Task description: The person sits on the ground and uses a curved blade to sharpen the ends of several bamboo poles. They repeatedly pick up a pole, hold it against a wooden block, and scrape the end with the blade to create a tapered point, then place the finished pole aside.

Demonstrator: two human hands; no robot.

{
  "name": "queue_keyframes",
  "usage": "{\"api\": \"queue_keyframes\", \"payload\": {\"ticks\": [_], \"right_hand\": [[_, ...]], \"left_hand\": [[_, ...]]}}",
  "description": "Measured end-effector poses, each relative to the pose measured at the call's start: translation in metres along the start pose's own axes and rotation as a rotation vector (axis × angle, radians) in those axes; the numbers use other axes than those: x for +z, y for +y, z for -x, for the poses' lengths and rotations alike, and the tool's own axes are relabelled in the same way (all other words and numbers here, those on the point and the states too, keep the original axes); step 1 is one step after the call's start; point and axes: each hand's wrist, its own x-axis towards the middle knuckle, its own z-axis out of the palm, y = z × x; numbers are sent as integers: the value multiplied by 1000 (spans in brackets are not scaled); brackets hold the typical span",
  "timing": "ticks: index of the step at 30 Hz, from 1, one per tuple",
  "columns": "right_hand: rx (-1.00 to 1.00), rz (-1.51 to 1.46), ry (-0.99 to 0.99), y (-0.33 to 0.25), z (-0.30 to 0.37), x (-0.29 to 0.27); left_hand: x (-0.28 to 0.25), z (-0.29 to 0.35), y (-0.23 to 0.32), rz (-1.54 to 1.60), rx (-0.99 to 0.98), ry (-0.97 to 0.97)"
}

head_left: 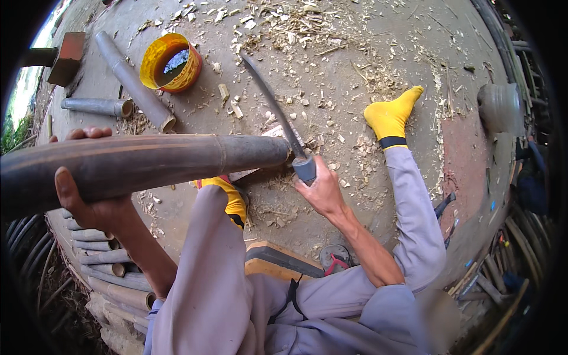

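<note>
A thick dark bamboo pole lies across the left half of the view, running in from the left edge. My left hand is wrapped round it from below, thumb on the near side and fingers over the far side. In my right hand is the grey handle of a machete, gripped in a closed fist. Its long dark blade points up and away to the left. The blade's base is close by the pole's right end; whether they touch I cannot tell.
Wood chips litter the concrete floor. A yellow-orange bucket of dark liquid stands beyond the pole, beside cut bamboo lengths. More bamboo is stacked at left. My yellow-socked foot is stretched out at right; a metal pot stands farther right.
</note>
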Motion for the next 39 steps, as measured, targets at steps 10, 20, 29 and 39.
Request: {"api": "queue_keyframes", "payload": {"ticks": [10, 20, 29, 39], "right_hand": [[16, 104, 22, 50, -21, 27], [-154, -244, 234, 2, -10, 16], [-103, -106, 160, -27, -13, -6], [14, 64, -47, 17, -17, 7]], "left_hand": [[-27, -1, -1, 160, 20, -109], [-29, 2, 0, 168, -24, -38], [-48, -5, -6, 237, 1, -176], [-41, -5, -1, 268, 65, -476]]}}
